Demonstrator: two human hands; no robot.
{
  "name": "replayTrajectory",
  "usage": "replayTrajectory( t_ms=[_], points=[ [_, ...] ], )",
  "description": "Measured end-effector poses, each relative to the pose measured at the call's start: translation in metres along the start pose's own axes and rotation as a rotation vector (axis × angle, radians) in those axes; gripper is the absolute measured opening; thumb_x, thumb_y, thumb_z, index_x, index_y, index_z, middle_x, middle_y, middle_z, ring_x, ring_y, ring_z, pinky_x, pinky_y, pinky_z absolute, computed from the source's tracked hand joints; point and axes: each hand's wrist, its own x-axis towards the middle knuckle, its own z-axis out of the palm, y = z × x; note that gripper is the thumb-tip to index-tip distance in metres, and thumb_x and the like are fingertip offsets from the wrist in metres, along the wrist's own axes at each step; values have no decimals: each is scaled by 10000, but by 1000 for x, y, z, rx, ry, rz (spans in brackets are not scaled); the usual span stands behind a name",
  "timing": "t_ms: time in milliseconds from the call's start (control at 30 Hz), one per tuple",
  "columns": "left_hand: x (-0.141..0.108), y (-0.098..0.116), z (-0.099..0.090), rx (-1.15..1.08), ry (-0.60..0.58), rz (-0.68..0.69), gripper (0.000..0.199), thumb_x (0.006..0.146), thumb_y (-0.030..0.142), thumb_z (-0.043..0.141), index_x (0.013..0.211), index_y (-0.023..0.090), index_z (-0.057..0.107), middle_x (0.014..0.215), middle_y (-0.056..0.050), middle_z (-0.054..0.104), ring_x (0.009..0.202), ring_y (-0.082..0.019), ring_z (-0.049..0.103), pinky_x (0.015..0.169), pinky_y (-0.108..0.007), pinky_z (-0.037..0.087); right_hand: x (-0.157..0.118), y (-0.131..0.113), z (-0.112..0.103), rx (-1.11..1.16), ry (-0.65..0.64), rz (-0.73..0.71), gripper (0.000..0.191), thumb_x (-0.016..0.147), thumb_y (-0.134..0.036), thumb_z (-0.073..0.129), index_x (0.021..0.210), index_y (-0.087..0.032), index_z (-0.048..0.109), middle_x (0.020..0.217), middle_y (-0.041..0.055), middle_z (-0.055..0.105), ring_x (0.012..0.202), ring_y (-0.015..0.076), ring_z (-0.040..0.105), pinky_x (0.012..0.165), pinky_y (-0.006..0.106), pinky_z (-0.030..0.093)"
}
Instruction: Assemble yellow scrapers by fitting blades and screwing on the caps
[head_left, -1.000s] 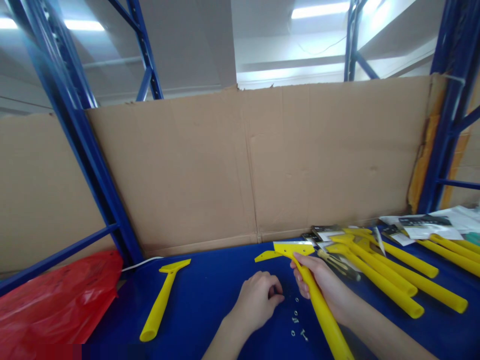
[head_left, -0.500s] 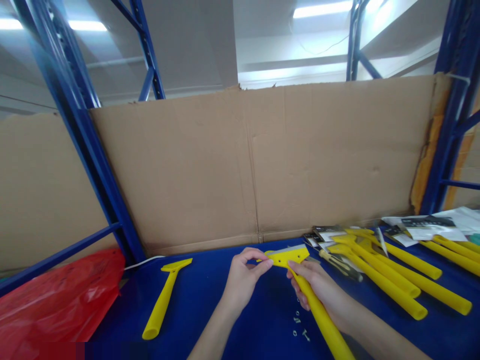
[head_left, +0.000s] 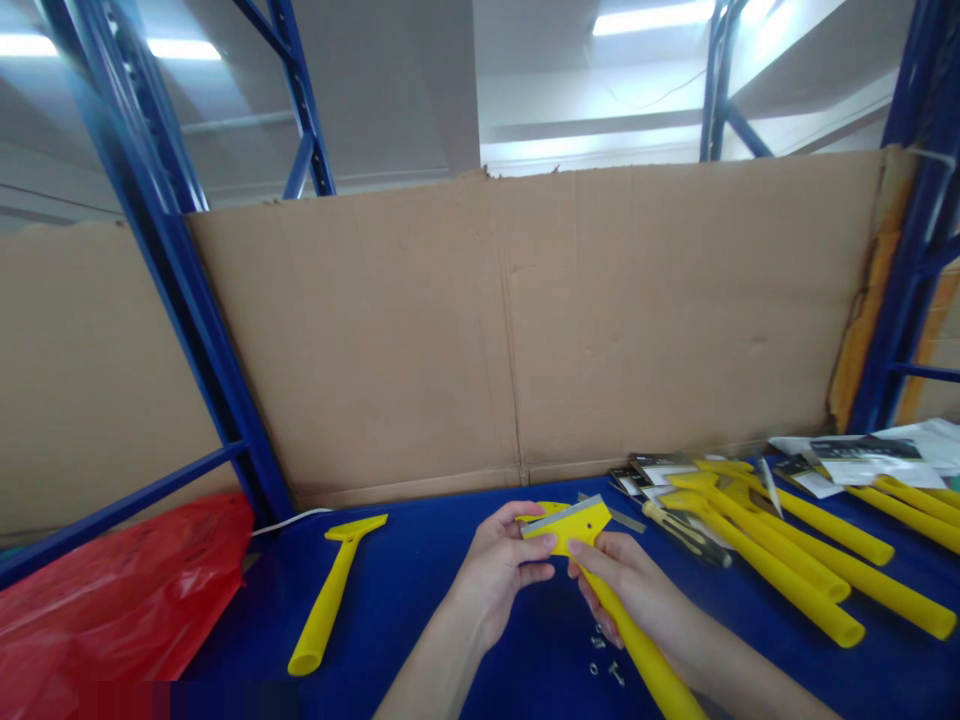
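The largest thing is one wide cardboard panel [head_left: 420, 330] behind the work place, and a blue metal rack [head_left: 217, 370] frames it on left and right. Before it spreads one blue table [head_left: 420, 580]. On the left there is one red plastic bag [head_left: 142, 590], lying crumpled; I cannot see what is in it.

Four long yellow handles [head_left: 795, 600] lie in a group on the right, and at least two more, partly cut by the picture edge, are beyond them. One separate yellow scraper [head_left: 328, 600] lies alone on the left part of the table.

One more scraper, the held scraper [head_left: 628, 628], is between the two hands, above the middle of the table. The right hand [head_left: 634, 580] is closed around its neck, with the thumb on top. The left hand [head_left: 502, 570] pinches the left end of its head, which carries a grey blade edge.

Near the group are several flat packets [head_left: 874, 462], black and white; their content I cannot tell. One screwdriver [head_left: 686, 533] lies beside the handles. Just behind the held head show one small yellow piece [head_left: 553, 508] and one thin metal strip [head_left: 627, 521], both partly hidden. The smallest are the nuts and bolts [head_left: 616, 673]: about four pieces show beside the right hand.
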Motion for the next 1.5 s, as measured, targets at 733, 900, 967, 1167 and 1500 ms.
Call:
replayTrajectory(
  t_ms=[733,900,967,1167,1500],
  points=[
    [1,-6,-7,120,-270,144,295,690,314,720,921,132,704,987,-109,661,750,-182,651,637,-320,559,6,-1,-9,40,-109,49,323,754,-483,555,699,-169,504,408,-68,467,273,49,373,278,166,288],
    [-2,-3,-7,158,-224,125,337,654,298,745,942,132,689,1037,-123,653,744,-179,654,623,-307,553,5,-3,-10,49,-127,64,308,768,-466,545,681,-173,505,401,-64,472,268,49,365,279,164,283],
    [0,-4,-4,185,-170,134,349,639,317,752,928,133,682,1015,-115,661,693,-160,653,612,-299,549,5,-3,-9,41,-118,62,300,767,-459,549,681,-175,504,403,-64,474,267,49,363,277,164,281],
    [7,-12,-4,507,-45,391,290,715,366,673,908,154,710,860,-97,684,653,-170,638,616,-308,539,7,-3,-15,96,-99,64,282,766,-424,548,666,-161,531,407,-60,470,272,53,389,279,165,297],
    [-2,-7,-10,998,-129,807,243,799,212,574,994,243,716,1095,-85,676,1031,-226,601,944,-372,441,12,-10,-23,56,-134,73,307,701,-435,554,584,-151,549,352,-56,446,240,62,372,247,177,306]
  ],
)
